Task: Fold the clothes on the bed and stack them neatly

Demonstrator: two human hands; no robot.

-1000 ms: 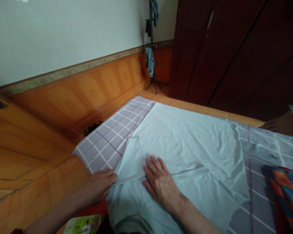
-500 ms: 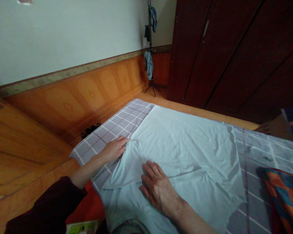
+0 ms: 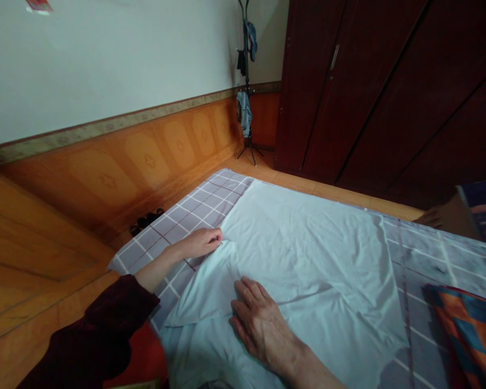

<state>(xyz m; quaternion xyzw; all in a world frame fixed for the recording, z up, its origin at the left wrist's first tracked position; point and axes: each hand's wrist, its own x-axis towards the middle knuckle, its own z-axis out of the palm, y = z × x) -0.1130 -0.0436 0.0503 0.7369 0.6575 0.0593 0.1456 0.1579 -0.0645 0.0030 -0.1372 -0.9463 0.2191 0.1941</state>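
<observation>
A pale, light-blue cloth garment [image 3: 303,232] lies spread on the bed, partly folded, with wrinkles across its middle. At its left edge my left hand [image 3: 204,241] is closed, thumb and fingers pinching the fabric beside a small triangular flap, perhaps a sleeve. My right hand [image 3: 261,319] rests palm down on the cloth near its middle, fingers stretched out and slightly bent. The near end of the garment runs down towards my body and out of the frame.
Under the cloth is a grey checked bedspread [image 3: 198,208]. An orange and blue patterned cloth [image 3: 470,324] lies at the right. Beyond the bed stand a coat rack [image 3: 246,81] and a dark red wardrobe [image 3: 364,97]. Shoes [image 3: 146,220] sit on the floor at left.
My left hand has shifted slightly right, and its fingers have closed from a looser reach to a pinch on the garment's edge. My right hand stays on the cloth. The view has tilted a little.
</observation>
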